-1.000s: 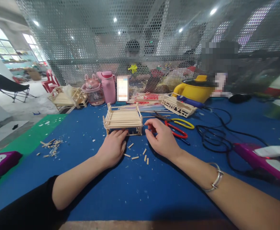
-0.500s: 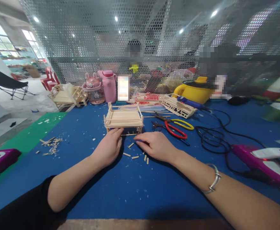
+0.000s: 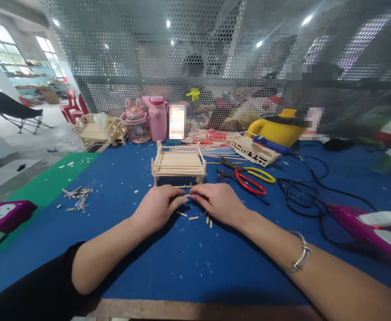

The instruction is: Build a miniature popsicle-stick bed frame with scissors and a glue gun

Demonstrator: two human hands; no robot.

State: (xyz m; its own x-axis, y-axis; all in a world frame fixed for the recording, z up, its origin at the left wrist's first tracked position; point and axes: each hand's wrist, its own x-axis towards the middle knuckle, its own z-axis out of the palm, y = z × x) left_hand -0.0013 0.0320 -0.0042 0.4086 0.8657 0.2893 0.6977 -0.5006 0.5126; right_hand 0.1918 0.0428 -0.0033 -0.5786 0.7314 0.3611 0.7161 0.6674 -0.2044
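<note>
Where the work is gathered: a short, flat strip of pale wood (image 3: 188, 196) is held at the fingertips, just off the near side of a small slatted frame of pale wooden sticks (image 3: 180, 165).
Right hand (image 3: 222, 200): the strip is pinched between thumb and fingers, with the back of the hand turned up; a silver bangle (image 3: 305, 250) is worn on the forearm.
Left hand (image 3: 157, 203): thumb and forefinger are brought close together beside the strip; whether it is gripped by them too cannot be told.
Slatted frame: it is stood upright on the blue worktop (image 3: 169, 263), with posts raised at its corners and its near lower edge partly covered by the hands.
Loose wood: a few short pale offcuts (image 3: 193, 218) are scattered on the near side of the hands, and a heap of pale wooden scraps (image 3: 78, 196) is left well apart, to the left.
Tools: dark-bladed cutting tools with red and yellow handles (image 3: 260, 169) are laid to the right of the frame, near a tangled black cable (image 3: 302, 189).
Far side: a pink bottle (image 3: 157, 119), an openwork panel of pale wood (image 3: 254, 150) and a yellow pot with a dark lid (image 3: 277, 131) are lined up from left to right.
</note>
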